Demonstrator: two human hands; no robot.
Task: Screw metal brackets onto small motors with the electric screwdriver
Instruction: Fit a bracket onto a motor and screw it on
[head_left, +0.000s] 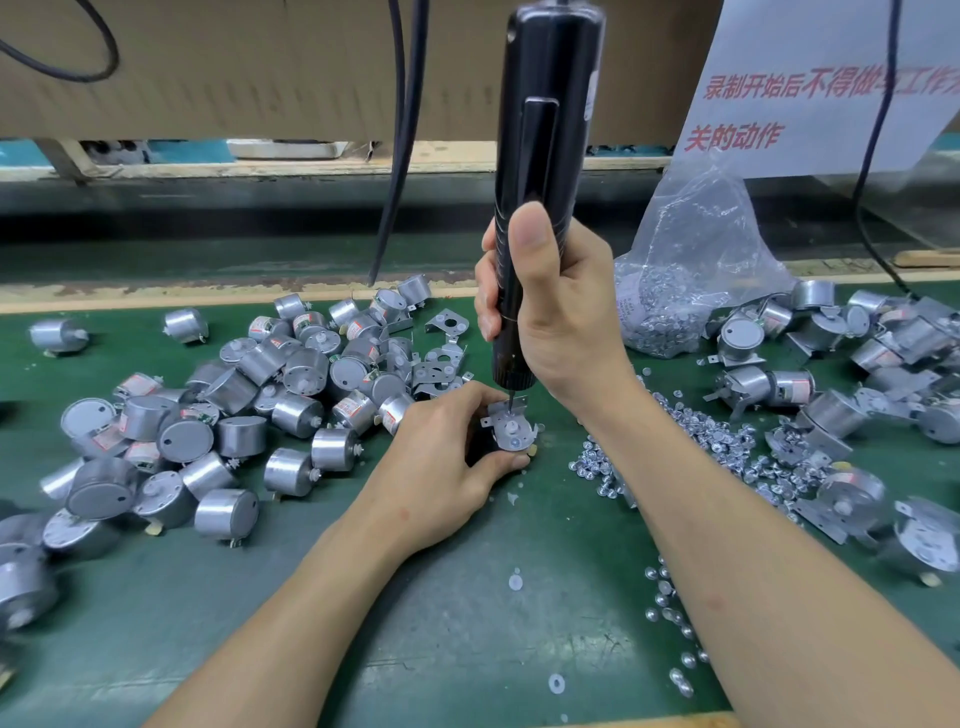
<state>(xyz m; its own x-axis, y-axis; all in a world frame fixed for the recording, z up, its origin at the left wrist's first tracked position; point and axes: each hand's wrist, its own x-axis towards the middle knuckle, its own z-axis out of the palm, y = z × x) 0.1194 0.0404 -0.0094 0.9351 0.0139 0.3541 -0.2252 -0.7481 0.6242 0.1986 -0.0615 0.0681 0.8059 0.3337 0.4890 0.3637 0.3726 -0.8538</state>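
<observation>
My right hand (550, 306) grips the black electric screwdriver (545, 130), which stands upright with its bit tip down on the far edge of a metal bracket (511, 423). That bracket lies on top of a small round motor, which my left hand (447, 452) holds on the green mat, fingers curled round its sides. The motor body is mostly hidden by my fingers. A screw head shows on the bracket's near side.
A pile of bare silver motors (218, 415) covers the mat on the left, with loose brackets (441, 358) behind it. Motors with brackets fitted (831, 374) lie at the right. Loose screws (701, 447) and a clear bag of screws (680, 280) sit right of my hands. Cables hang at the back.
</observation>
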